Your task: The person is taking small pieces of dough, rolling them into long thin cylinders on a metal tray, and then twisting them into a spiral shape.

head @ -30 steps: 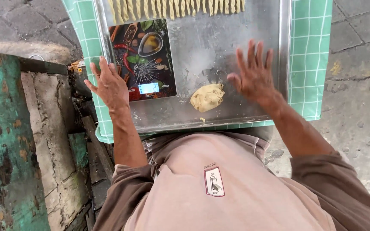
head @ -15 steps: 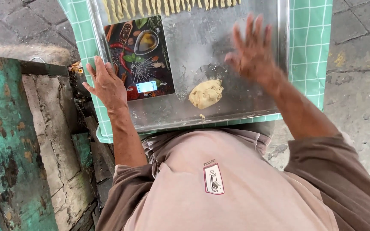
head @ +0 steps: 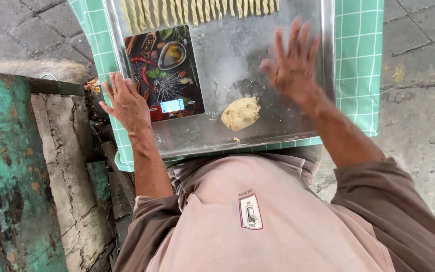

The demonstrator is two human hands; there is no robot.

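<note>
A lump of pale yellow dough (head: 241,113) lies on a steel tray (head: 278,132) near its front edge. My right hand (head: 292,65) hovers open above the tray, fingers spread, up and to the right of the dough, holding nothing. My left hand (head: 125,102) rests flat on the tray's left rim, beside a flat kitchen scale (head: 164,70) with a dark picture of spices on its top. A row of twisted dough sticks (head: 197,11) lies along the tray's far side.
The tray sits on a green checked cloth (head: 358,55). A worn green-painted block (head: 6,166) and cracked concrete stand at the left. Grey paving lies at the right and far left.
My right hand has lifted and moved away from me over the tray, further from the dough. My left hand stays on the tray's left rim.
</note>
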